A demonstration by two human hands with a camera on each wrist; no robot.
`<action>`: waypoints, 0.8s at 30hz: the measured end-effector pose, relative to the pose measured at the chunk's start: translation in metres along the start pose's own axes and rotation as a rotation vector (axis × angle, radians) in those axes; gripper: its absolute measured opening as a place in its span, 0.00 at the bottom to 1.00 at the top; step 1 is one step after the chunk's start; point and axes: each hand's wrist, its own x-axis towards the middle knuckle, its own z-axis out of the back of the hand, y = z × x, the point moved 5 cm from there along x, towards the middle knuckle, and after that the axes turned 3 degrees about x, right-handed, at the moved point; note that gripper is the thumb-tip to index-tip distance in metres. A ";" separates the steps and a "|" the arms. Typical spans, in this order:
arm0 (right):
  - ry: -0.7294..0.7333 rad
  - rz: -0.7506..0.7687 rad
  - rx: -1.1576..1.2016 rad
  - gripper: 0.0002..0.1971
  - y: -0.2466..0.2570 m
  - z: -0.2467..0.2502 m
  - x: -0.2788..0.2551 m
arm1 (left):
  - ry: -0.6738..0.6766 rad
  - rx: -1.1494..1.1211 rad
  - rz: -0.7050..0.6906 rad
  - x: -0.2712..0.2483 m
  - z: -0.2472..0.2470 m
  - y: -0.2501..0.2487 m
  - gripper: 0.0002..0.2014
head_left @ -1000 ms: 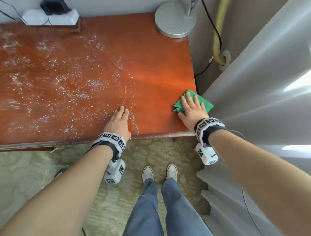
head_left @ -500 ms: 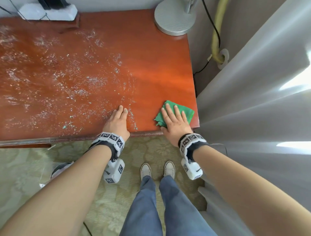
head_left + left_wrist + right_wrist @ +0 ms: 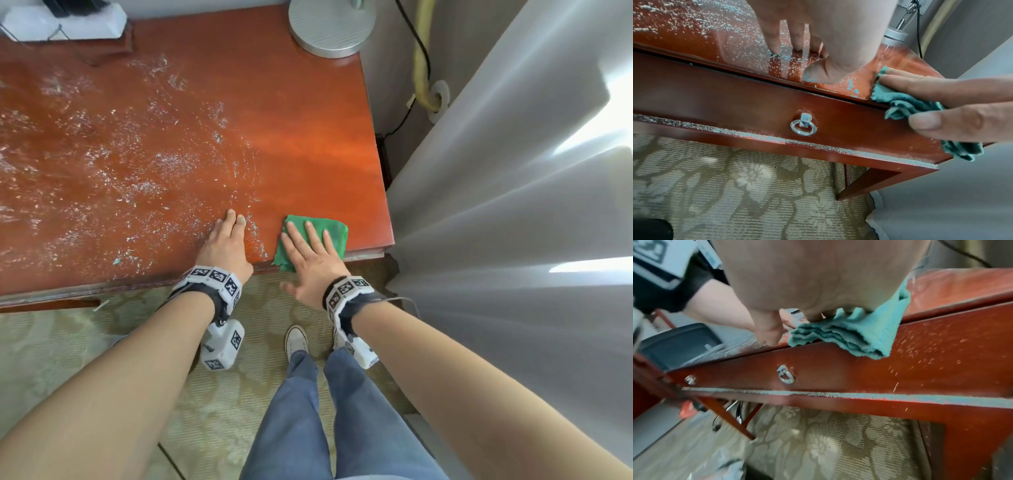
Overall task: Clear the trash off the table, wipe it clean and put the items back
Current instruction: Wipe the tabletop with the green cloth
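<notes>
The green cloth (image 3: 313,236) lies folded at the near edge of the table (image 3: 308,137), its near corner hanging over the front, as the right wrist view shows. The right hand (image 3: 308,260) lies flat on it, fingers straight and spread, pressing it to the wood; the palm juts out past the table edge and the thumb points left, off the cloth. In the left wrist view the thumb (image 3: 945,123) sits in front of the table's face with cloth bunched behind it.

Just left of that hand, apart from the cloth by a narrow strip of wood, the left hand (image 3: 224,246) rests on the tabletop with fingers straight and together, its heel at the edge. Pale crumbs (image 3: 113,178) speckle the surface beyond and left of the left hand, and a thin line of them lies between the two hands. Beyond the right hand the wood looks clean.

Below both hands, the drawer front (image 3: 756,104) carries a metal ring pull (image 3: 803,126), and crumbs line the ledge under it.

Far beyond the right hand stands a round lamp base (image 3: 330,27); far beyond the left, a white power strip (image 3: 65,24). A curtain (image 3: 513,205) hangs right of the right hand.
</notes>
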 end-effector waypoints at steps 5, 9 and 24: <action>-0.180 -0.216 0.133 0.42 -0.066 0.015 -0.017 | 0.003 -0.001 -0.011 -0.002 0.002 0.001 0.45; -0.247 -0.443 0.246 0.41 -0.107 0.022 -0.028 | -0.004 -0.002 -0.011 -0.004 0.003 0.000 0.45; -0.080 -0.105 0.097 0.38 -0.018 0.022 0.021 | -0.017 -0.012 -0.109 -0.004 0.021 0.023 0.40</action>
